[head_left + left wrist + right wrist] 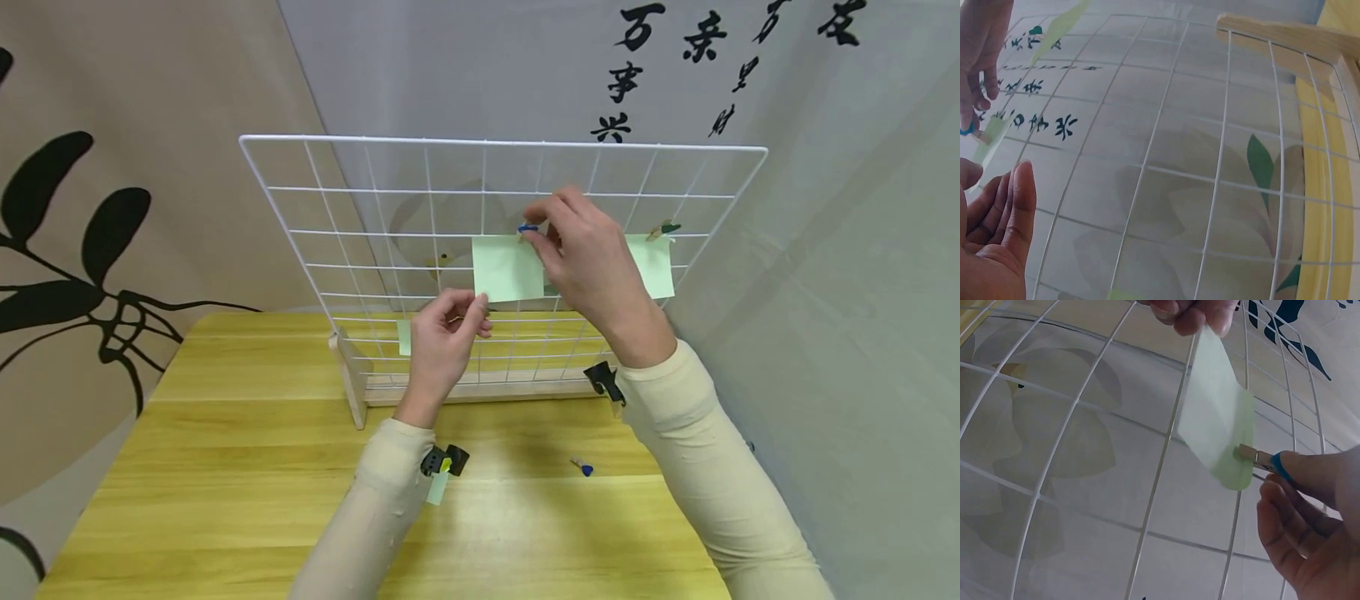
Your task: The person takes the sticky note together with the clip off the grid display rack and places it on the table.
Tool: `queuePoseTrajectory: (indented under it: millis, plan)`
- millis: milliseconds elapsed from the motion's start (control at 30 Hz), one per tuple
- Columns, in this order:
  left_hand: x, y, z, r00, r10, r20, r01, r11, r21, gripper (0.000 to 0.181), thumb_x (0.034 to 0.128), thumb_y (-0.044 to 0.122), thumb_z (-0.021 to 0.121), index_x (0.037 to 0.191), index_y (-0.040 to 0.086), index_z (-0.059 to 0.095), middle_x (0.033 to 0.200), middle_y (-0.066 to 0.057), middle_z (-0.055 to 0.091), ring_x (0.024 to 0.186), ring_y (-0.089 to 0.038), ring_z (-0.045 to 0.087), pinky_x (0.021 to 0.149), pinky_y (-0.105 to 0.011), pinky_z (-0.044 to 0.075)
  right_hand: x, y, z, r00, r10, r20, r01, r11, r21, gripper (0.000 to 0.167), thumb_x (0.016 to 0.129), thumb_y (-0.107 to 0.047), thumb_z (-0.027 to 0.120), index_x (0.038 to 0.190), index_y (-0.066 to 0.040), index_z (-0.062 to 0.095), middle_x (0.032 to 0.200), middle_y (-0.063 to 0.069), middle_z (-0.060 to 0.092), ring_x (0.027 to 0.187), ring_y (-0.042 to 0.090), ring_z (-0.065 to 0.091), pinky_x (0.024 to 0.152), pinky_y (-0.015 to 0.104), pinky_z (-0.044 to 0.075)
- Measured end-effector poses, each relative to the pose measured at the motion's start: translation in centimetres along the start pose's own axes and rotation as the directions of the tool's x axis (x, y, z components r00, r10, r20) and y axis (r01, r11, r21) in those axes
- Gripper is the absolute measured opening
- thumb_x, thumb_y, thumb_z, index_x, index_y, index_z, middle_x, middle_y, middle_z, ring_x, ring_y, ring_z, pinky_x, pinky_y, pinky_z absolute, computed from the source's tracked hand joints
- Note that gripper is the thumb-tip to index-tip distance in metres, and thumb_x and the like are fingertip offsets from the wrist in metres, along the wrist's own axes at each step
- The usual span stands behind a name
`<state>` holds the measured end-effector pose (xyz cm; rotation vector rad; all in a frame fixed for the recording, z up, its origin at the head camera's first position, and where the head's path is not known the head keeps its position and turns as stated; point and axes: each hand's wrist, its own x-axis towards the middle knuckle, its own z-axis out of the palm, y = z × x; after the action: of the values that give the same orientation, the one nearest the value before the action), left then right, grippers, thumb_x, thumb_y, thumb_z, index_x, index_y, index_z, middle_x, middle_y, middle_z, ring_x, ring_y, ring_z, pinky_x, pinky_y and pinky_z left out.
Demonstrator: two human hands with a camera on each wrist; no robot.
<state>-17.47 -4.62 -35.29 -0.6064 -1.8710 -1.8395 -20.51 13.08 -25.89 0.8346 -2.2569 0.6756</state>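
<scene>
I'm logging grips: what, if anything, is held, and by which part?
The right hand pinches the clothespin by its blue end; the left hand holds the green paper by its lower left corner.

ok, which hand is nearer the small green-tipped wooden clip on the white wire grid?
Right: in the head view the right hand is just left of the clip; the left hand is farther left and lower.
</scene>
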Motion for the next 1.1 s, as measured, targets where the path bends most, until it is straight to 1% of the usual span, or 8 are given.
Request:
queuePoseTrajectory:
  millis: [233,400,533,700,800,900,1033,1100]
  plan:
    - [-0.1,-2.8,0.1,1.000,-0.019,-0.015,0.018,0.999,-0.031,0.011,0.0959,-0.005,0.059,0.091,-0.014,0.063,0.078,-0.025,0.063,0.062,-0.038,0.064,0.058,-0.039,0.061,-0.1,0.0,0.2,1.000,-0.002,-0.007,0.002,1.000,0.014,0.012,0.090,0.000,0.070,0.101,0.005,0.066,0.095,0.014,0.058,0.074,0.022,0.055,0.062,0.029,0.049]
    - [-0.1,-3.1,0.2,0.999,-0.025,-0.022,0.024,0.999,-0.049,0.016,0.0980,0.003,0.059,0.090,-0.010,0.064,0.078,-0.019,0.065,0.062,-0.032,0.065,0.058,-0.035,0.061,0.1,0.0,0.3,1.000,0.000,-0.011,0.000,0.999,0.032,0.011,0.090,0.001,0.069,0.100,0.005,0.064,0.095,0.014,0.058,0.075,0.023,0.055,0.063,0.029,0.050]
    - [-0.1,-3.1,0.2,0.999,-0.030,-0.023,0.028,0.998,-0.059,0.016,0.0983,0.003,0.059,0.090,-0.010,0.064,0.078,-0.018,0.065,0.062,-0.029,0.065,0.059,-0.035,0.061,0.0,0.1,0.4,1.000,-0.004,-0.011,0.005,1.000,0.030,0.010,0.091,0.002,0.068,0.099,0.004,0.064,0.093,0.014,0.058,0.074,0.023,0.055,0.062,0.029,0.050]
    - [-0.1,-3.1,0.3,0.998,-0.053,-0.025,0.051,0.996,-0.066,0.014,0.0982,0.001,0.058,0.091,-0.009,0.064,0.079,-0.020,0.065,0.063,-0.033,0.065,0.059,-0.034,0.061,0.0,0.2,0.4,1.000,-0.007,-0.012,0.008,1.000,0.026,0.008,0.091,0.002,0.067,0.098,0.004,0.063,0.093,0.014,0.058,0.074,0.024,0.055,0.062,0.030,0.049]
    - [-0.1,-2.9,0.4,0.997,-0.076,-0.024,0.075,0.995,-0.067,0.012,0.0974,-0.004,0.057,0.092,-0.012,0.063,0.081,-0.026,0.064,0.064,-0.039,0.064,0.060,-0.036,0.061,0.0,0.2,0.4,1.000,-0.010,-0.011,0.010,1.000,0.021,0.007,0.092,0.002,0.067,0.097,0.003,0.062,0.093,0.014,0.058,0.075,0.025,0.055,0.064,0.032,0.050]
    - [-0.2,-1.7,0.5,0.997,-0.080,-0.020,0.079,0.995,-0.064,0.011,0.0967,-0.008,0.055,0.092,-0.015,0.061,0.081,-0.031,0.062,0.065,-0.045,0.063,0.061,-0.040,0.061,0.0,0.3,0.4,1.000,-0.020,-0.009,0.020,1.000,0.007,0.008,0.091,0.002,0.067,0.096,0.003,0.061,0.093,0.014,0.058,0.076,0.026,0.056,0.065,0.034,0.052]
    - [-0.1,-0.2,0.5,0.997,-0.076,-0.026,0.074,0.995,-0.059,0.011,0.0960,-0.010,0.054,0.090,-0.017,0.060,0.080,-0.031,0.062,0.064,-0.046,0.062,0.061,-0.042,0.061,0.0,0.3,0.5,1.000,-0.023,-0.011,0.023,1.000,0.006,0.008,0.091,0.003,0.066,0.096,0.004,0.060,0.092,0.014,0.058,0.079,0.027,0.057,0.067,0.035,0.053]
    - [-0.1,0.0,0.5,0.996,-0.080,-0.029,0.078,0.995,-0.060,0.011,0.0957,-0.010,0.054,0.090,-0.017,0.060,0.079,-0.031,0.062,0.064,-0.046,0.062,0.061,-0.042,0.061,-0.1,0.3,0.5,1.000,-0.018,-0.012,0.018,1.000,0.013,0.008,0.091,0.003,0.066,0.096,0.004,0.060,0.092,0.015,0.058,0.080,0.027,0.058,0.068,0.034,0.053]
